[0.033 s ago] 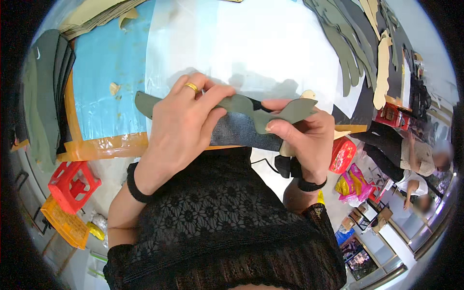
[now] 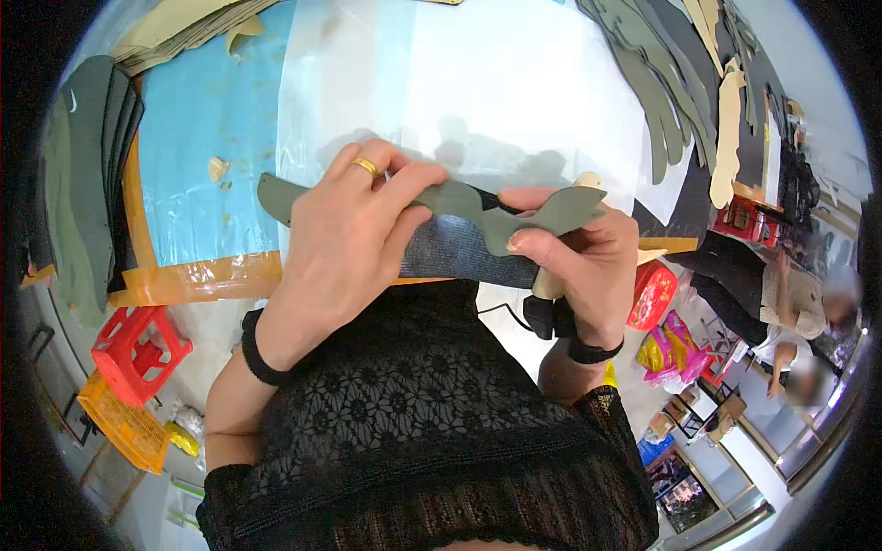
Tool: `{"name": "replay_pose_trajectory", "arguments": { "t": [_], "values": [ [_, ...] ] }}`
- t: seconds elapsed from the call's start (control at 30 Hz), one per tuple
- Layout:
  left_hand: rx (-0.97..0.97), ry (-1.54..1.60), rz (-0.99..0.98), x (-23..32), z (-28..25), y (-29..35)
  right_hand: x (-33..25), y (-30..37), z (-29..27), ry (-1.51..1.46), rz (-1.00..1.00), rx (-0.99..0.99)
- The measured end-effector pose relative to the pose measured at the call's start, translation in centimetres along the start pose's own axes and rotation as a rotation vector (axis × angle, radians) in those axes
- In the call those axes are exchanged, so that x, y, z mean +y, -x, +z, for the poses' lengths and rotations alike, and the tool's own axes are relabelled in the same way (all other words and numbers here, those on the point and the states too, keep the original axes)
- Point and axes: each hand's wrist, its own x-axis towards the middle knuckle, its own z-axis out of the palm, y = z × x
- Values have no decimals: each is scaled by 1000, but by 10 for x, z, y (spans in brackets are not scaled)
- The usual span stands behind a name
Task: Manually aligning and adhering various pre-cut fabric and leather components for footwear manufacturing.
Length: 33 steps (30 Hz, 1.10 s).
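While a black lace top fills the lower part of the view, two bare hands meet over the near edge of the tabletop. The right hand has its grip pinching the right part of a wavy olive-green piece, and a cream stick shows beneath that hand. The left hand (a gold ring on one finger) has its grip closed over the same piece, whose rounded end juts out to the left. Dark woven fabric sits under the piece, between the hands. Beyond, a white sheet and a blue sheet cover the tabletop; dark green pieces lie fanned at left, long olive strips at upper right. Farther off, a person in a light top appears at right.
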Motion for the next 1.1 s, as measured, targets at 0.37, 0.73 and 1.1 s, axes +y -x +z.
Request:
{"name": "replay_pose_trajectory", "arguments": {
  "t": [0.37,0.73,1.1],
  "values": [
    [-57,22,-72,3,0,-1,-4,3,-28,252,-43,106],
    [-101,6,-109,6,-3,-3,17,-5,-30,241,48,271],
    [-82,-53,-69,6,-2,-4,26,-11,-33,362,91,266]
  ]
}}
